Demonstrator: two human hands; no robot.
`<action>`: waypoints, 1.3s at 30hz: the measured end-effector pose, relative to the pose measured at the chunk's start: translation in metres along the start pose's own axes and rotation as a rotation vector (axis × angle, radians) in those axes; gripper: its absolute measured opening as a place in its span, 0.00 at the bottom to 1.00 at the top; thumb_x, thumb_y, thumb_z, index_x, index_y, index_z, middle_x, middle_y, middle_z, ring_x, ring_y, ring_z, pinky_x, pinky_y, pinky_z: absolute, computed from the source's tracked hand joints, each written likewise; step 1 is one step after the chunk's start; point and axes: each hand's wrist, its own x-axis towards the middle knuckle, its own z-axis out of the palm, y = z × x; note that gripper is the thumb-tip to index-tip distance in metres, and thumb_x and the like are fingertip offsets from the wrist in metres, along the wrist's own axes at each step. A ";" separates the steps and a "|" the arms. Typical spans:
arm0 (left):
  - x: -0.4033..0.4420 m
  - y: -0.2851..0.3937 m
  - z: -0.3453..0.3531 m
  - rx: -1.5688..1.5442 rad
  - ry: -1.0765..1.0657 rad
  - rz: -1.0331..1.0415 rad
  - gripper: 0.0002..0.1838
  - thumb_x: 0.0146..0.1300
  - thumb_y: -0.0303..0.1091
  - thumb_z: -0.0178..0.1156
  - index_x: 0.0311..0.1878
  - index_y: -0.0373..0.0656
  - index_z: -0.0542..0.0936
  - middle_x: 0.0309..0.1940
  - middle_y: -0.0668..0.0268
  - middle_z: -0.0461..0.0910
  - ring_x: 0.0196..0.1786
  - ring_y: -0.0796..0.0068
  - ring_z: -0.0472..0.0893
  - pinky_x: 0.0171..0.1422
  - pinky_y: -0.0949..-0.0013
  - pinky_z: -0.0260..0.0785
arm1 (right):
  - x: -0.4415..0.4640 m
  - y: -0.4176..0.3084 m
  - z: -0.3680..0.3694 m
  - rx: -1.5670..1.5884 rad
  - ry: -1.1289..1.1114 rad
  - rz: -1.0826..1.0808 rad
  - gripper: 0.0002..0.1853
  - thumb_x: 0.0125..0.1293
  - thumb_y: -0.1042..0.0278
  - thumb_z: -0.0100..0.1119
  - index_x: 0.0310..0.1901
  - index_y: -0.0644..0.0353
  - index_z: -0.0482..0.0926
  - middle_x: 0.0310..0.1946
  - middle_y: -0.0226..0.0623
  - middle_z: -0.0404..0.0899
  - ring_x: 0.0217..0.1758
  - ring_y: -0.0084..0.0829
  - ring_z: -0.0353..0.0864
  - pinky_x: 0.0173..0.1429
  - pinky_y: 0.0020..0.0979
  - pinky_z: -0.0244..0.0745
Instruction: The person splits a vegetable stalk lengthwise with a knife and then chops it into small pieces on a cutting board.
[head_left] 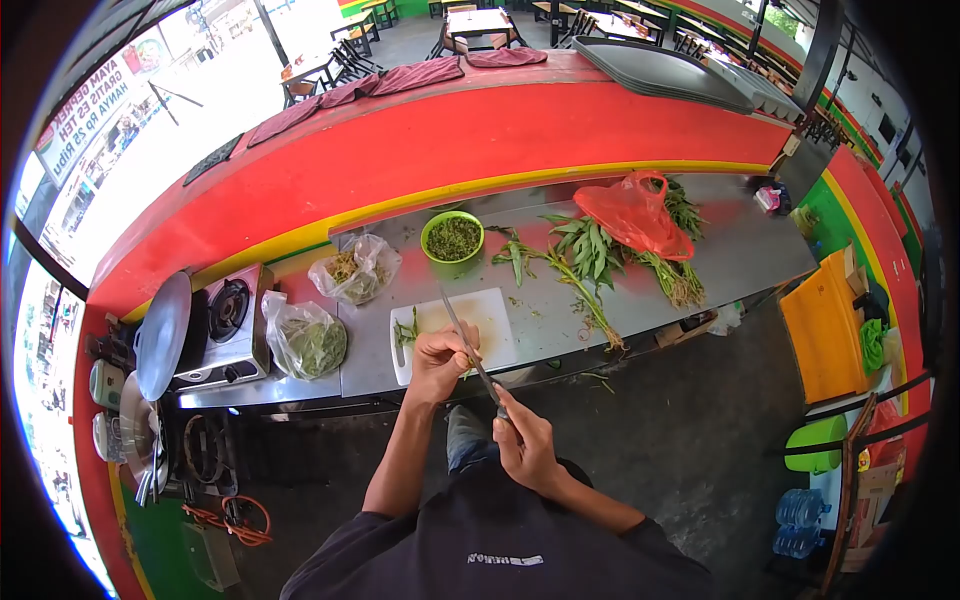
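Observation:
My right hand (525, 440) is closed on the dark handle of a long knife (466, 335), whose blade points up and left. Beside the blade, my left hand (438, 362) is closed with its fingers pinched together; a small bit of green shows at the fingertips, too small to name. Both hands are over the near edge of a white cutting board (495, 322). Some cut green stems (405, 330) lie on the board's left part. Behind the board stands a green bowl (453, 262) filled with chopped greens (454, 238).
Leafy stalks (590, 250) and a red plastic bag (640, 215) lie on the metal counter (740, 240) to the right. Left are two clear bags (356, 268) (305, 335) of vegetables and a gas stove (228, 310). A red wall (480, 140) runs behind.

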 end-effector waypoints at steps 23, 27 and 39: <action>-0.007 -0.011 0.012 -0.015 0.021 -0.052 0.09 0.69 0.39 0.70 0.39 0.44 0.86 0.33 0.69 0.80 0.31 0.76 0.69 0.40 0.66 0.60 | 0.008 0.001 -0.004 -0.028 -0.002 0.013 0.23 0.76 0.74 0.54 0.70 0.73 0.71 0.30 0.39 0.79 0.26 0.22 0.75 0.31 0.27 0.72; -0.007 -0.013 0.007 -0.115 0.029 -0.049 0.10 0.67 0.38 0.72 0.42 0.41 0.88 0.38 0.65 0.81 0.40 0.74 0.74 0.43 0.70 0.66 | 0.011 -0.001 -0.001 -0.019 0.037 -0.033 0.23 0.74 0.76 0.56 0.69 0.70 0.73 0.28 0.41 0.74 0.21 0.29 0.68 0.26 0.31 0.66; 0.013 -0.006 -0.005 -0.122 0.006 0.001 0.10 0.67 0.40 0.72 0.39 0.43 0.87 0.32 0.70 0.77 0.34 0.76 0.69 0.42 0.67 0.59 | 0.003 0.006 -0.002 -0.044 -0.023 -0.012 0.24 0.72 0.78 0.58 0.69 0.70 0.73 0.25 0.39 0.71 0.20 0.29 0.67 0.25 0.31 0.65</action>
